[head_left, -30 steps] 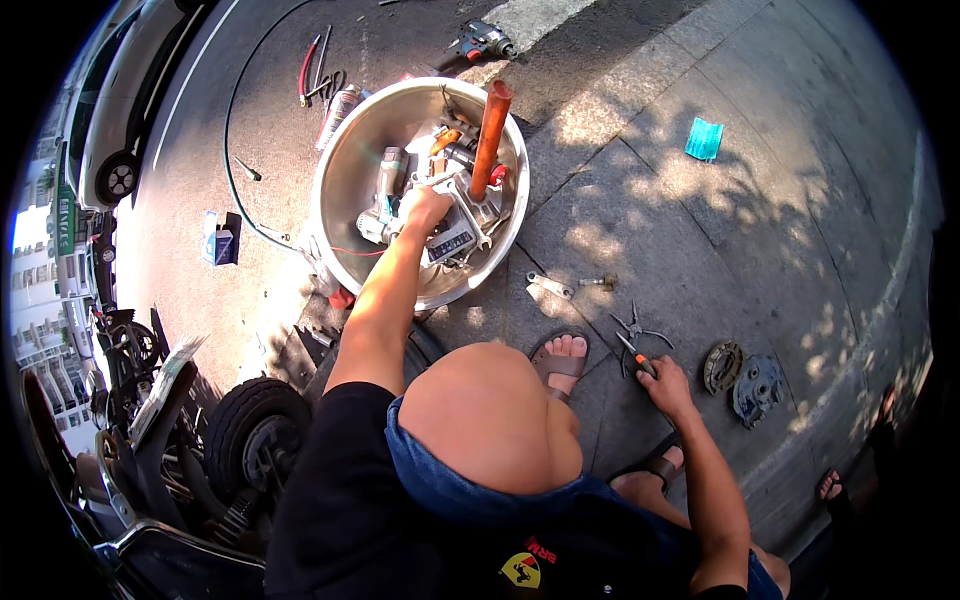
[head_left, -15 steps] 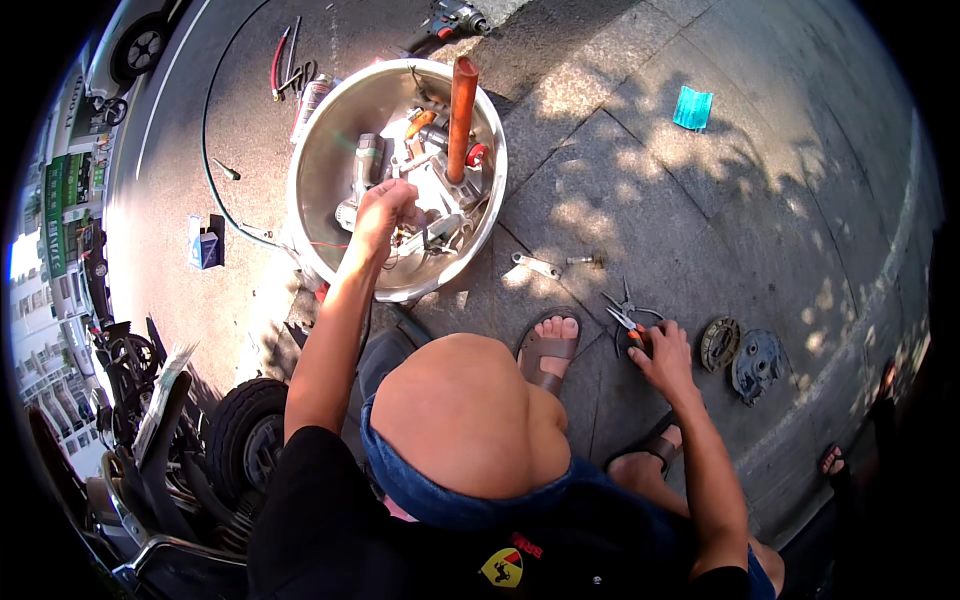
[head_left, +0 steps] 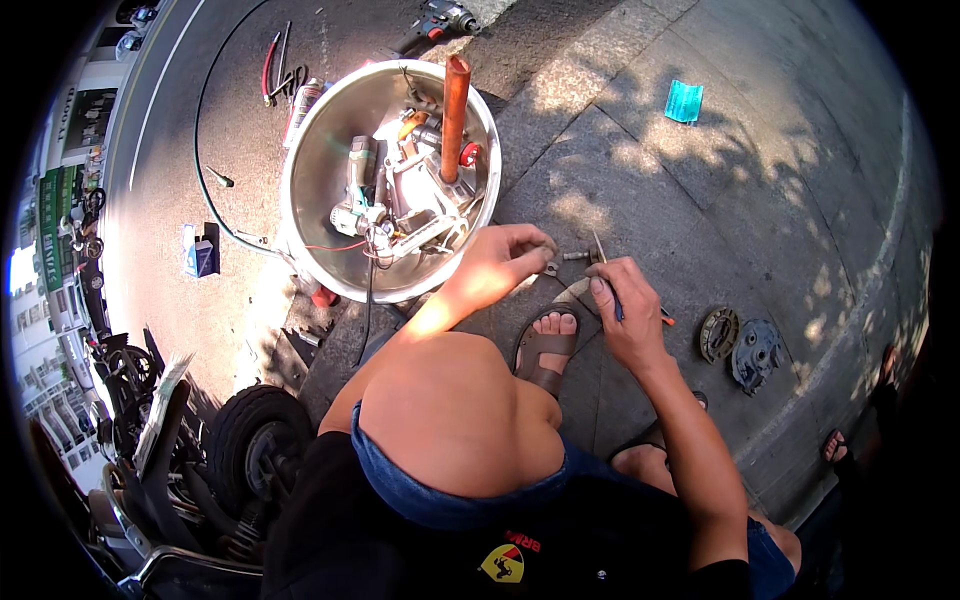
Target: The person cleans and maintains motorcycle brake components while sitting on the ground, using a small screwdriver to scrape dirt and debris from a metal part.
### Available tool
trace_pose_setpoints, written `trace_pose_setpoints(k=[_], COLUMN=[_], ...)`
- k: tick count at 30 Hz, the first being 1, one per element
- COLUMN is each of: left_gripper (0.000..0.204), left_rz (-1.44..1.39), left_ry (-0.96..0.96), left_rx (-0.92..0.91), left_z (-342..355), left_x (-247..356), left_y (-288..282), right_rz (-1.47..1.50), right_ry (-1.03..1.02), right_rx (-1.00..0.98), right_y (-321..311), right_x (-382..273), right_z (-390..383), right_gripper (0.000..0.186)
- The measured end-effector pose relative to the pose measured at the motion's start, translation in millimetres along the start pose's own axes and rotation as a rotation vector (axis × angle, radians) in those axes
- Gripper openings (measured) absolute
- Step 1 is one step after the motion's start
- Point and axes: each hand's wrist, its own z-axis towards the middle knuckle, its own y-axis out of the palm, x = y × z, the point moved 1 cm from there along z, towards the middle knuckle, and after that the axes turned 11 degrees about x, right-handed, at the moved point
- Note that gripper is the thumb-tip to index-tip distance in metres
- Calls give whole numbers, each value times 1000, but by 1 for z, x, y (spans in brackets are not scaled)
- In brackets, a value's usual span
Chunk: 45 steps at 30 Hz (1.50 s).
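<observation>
My left hand (head_left: 503,266) is closed in a pinch in front of the basin; whatever its fingertips hold is too small to make out. Facing it, my right hand (head_left: 632,312) grips a thin pointed tool (head_left: 601,250) with a blue handle; the hand covers most of it. On the paving between and behind my hands lie a small bolt-like part (head_left: 575,256) and a short metal link, partly hidden by my left fingers. The orange grip of a pair of pliers (head_left: 668,318) shows beside my right hand.
A large metal basin (head_left: 293,215) holds power tools, an orange tube (head_left: 456,120) and metal parts. Two round metal parts (head_left: 718,335) (head_left: 755,357) lie at right. A wheel (head_left: 257,440), a small box (head_left: 200,250), a cable and a cordless power tool (head_left: 445,20) surround the work spot.
My left hand has come out of the basin toward the right. My right hand has moved up and left from the pliers and now holds the thin tool upright.
</observation>
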Motion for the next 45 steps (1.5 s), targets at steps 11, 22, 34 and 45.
trace_pose_setpoints(k=[11, 22, 34, 45], left_gripper=[37, 32, 34, 40], left_rz=[989, 1166, 505, 789], left_ry=[-141, -117, 459, 466], left_rx=[581, 727, 267, -143], left_z=[164, 174, 71, 58], left_x=[-121, -112, 4, -102], left_y=[-204, -199, 26, 90], right_rz=[54, 203, -78, 347], right_ry=[701, 845, 631, 787], right_rx=[-73, 95, 88, 152], right_y=[-15, -23, 0, 3], right_x=[65, 96, 115, 103], right_z=[-55, -78, -72, -68], right_gripper=[20, 25, 19, 23])
